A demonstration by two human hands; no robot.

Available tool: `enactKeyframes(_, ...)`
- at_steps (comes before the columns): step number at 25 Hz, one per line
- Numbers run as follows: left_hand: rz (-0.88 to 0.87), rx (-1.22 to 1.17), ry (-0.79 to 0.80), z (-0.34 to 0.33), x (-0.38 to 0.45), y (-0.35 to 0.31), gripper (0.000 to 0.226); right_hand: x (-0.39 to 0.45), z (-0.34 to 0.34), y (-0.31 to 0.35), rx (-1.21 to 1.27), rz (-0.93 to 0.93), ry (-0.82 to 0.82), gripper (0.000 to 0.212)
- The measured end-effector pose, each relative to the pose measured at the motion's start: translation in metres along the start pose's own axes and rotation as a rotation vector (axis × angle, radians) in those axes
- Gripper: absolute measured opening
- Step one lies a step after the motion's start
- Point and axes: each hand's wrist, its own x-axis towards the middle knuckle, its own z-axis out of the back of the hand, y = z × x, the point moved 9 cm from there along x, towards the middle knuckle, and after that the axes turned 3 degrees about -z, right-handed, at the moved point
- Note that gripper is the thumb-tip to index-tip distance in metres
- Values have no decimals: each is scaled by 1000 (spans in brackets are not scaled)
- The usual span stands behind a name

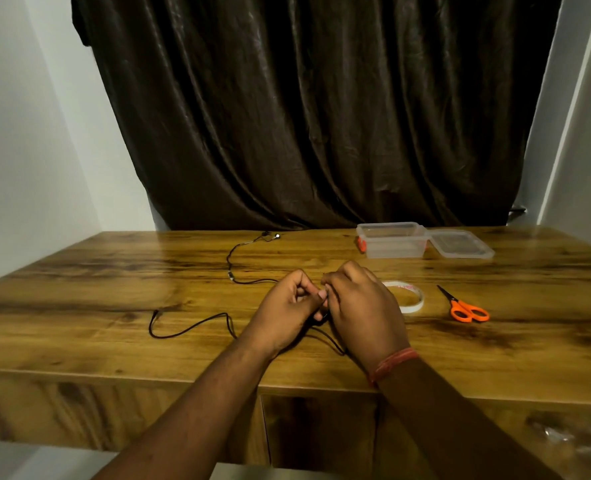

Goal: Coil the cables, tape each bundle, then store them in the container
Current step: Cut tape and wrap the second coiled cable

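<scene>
A thin black earphone cable [231, 271] lies across the wooden table [114, 299], its earbuds at the far edge and a loop trailing to the near left. My left hand [285, 315] and my right hand [360, 306] meet at the table's middle, both pinching a stretch of that cable between fingertips. Part of the cable is hidden under my hands. A roll of white tape [408, 296] lies just right of my right hand. The clear plastic container [392, 240] stands open at the back right.
The container's clear lid [460, 247] lies beside it on the right. Orange-handled scissors [463, 306] rest right of the tape. A dark curtain [304, 116] hangs behind the table, with white walls on both sides.
</scene>
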Motion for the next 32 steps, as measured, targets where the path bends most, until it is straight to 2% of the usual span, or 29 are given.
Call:
enactKeyframes(4, 1, 15, -24, 3, 1, 2, 14, -1, -5, 3, -28, 24, 33, 16)
enactKeyframes(9, 12, 64, -20, 2, 1, 3, 13, 0, 5, -5, -24, -61, -29, 16)
enactKeyframes(14, -5, 75, -26, 1, 0, 0, 13, -2, 0, 6, -120, 41, 5, 12)
enactKeyframes(25, 34, -2, -98, 10, 2, 6, 9, -3, -4, 11, -50, 88, 41, 9)
enactKeyframes(32, 40, -31, -98, 12, 1, 1, 12, -3, -6, 12, 16, 91, 61, 15)
